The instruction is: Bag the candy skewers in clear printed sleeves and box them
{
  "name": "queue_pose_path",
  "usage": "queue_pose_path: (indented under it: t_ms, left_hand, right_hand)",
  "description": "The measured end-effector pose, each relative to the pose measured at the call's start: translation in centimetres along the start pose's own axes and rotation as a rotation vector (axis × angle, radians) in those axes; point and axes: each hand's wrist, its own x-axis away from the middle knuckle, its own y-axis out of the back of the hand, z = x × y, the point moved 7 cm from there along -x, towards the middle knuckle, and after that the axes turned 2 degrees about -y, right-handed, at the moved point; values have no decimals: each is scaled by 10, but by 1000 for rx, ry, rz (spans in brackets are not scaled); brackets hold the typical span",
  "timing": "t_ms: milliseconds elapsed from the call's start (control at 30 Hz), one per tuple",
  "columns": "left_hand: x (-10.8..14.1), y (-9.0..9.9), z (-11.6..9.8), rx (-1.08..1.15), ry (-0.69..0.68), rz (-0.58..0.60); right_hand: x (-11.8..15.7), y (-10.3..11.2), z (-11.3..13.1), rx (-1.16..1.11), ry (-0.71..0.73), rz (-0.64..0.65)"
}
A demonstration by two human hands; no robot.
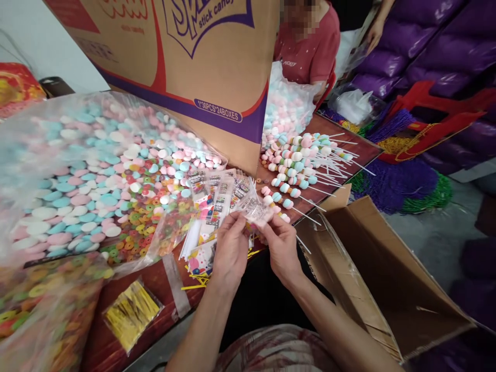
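Note:
Between my two hands is a small clear printed plastic bag (pixel 253 211). The fingertips of my left hand (pixel 232 245) pinch its left edge, and my right hand (pixel 282 245) is closed on its right edge. Just beyond and to the left lie more printed bags (pixel 221 194), loosely overlapped, with white sticks (pixel 191 240) beside them. Yellow twist ties (pixel 199 280) are scattered at the table's near edge. Candy skewers (pixel 294 165) of pastel marshmallows and gummy rings lie piled beyond my right hand, their white sticks pointing right.
Pastel marshmallows (pixel 77 191) and gummy rings (pixel 139 227) spread over plastic sheeting at left. A packet of yellow ties (pixel 132 314) lies near the front edge. A large carton (pixel 217 67) stands behind. An open cardboard box (pixel 387 279) is at right. Another person (pixel 310 57) sits across the table.

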Motion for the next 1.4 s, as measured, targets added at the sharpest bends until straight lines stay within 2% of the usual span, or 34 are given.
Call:
queue_pose_path:
  t_ms: [100,200,400,600,667,767,867,967,1100,1267,1400]
  left_hand:
    - [1,-1,7,-29,92,69]
    - [1,4,11,-37,140,28]
    - [-1,9,21,13,140,-68]
    - [8,-2,25,-35,47,22]
    - [9,0,23,-71,42,2]
    - [7,10,19,-22,116,-84]
    - [9,15,21,83,297,-171]
    - [17,9,26,116,400,-152]
    - [24,1,28,18,282,-6]
    - [19,17,28,-35,131,-89]
    - [15,16,25,-56,24,-97]
  right_hand:
    - [-1,7,3,26,-39,103]
    - [-2,13,4,48,-86,157]
    - [3,20,13,140,46,49]
    - [10,20,11,90,36,-42]
    - [9,26,15,131,46,-39]
    - [9,32,22,234,35,44]
    - [11,35,26,263,5,116]
    - [10,37,25,213,-1,91]
    - [7,39,23,244,21,56]
    - [7,40,22,289,25,60]
    - [7,41,17,203,43,-5]
